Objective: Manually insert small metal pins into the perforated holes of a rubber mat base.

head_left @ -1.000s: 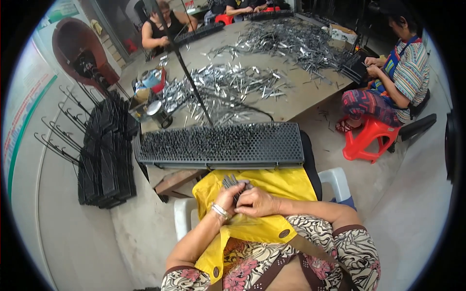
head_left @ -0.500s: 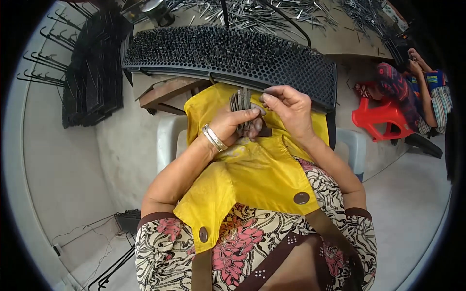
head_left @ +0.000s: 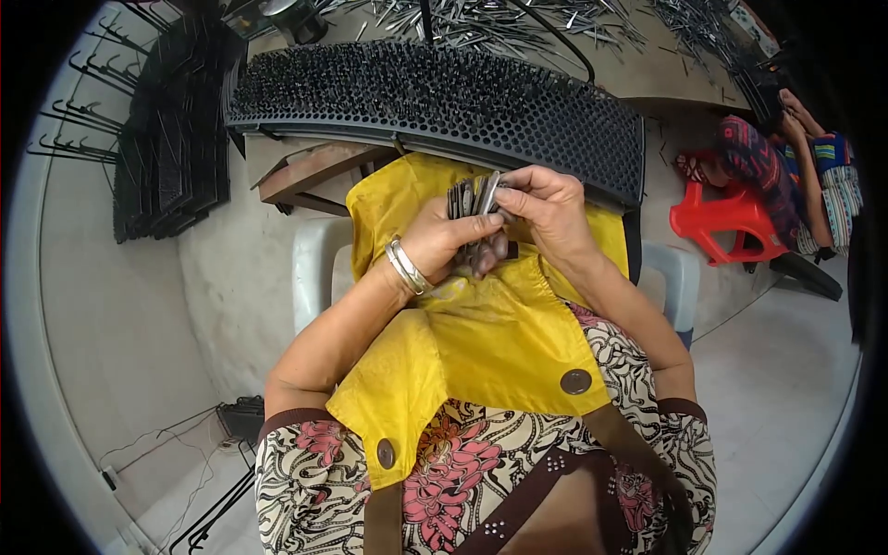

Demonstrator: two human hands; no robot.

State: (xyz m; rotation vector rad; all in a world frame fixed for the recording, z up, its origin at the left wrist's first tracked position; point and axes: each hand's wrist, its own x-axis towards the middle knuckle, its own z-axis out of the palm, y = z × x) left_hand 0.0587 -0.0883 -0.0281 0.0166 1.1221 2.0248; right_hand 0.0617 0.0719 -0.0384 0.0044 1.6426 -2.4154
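My left hand (head_left: 437, 239) is closed around a bundle of thin dark metal strips (head_left: 465, 198), their ends fanning upward past the thumb. Against the right side of this bundle, my right hand (head_left: 555, 220) pinches one lighter metal strip (head_left: 491, 191) between thumb and fingertips. Both hands are over the yellow apron (head_left: 490, 324) on my lap. Just beyond them lies a long black rack (head_left: 573, 139) full of round holes. Small dark pieces stand upright in its left and far part; bare holes show toward the right and near edge.
Loose metal strips (head_left: 499, 23) lie scattered on the table (head_left: 647, 69) behind the rack. Stacked black racks (head_left: 171, 157) and wire hooks (head_left: 79, 111) are at the left. On the right, another person's hands (head_left: 800, 120) show near a red stool (head_left: 726, 222).
My right fingers have moved a little left and now pinch a strip at the bundle in my left hand. The strips are spread wider at the top.
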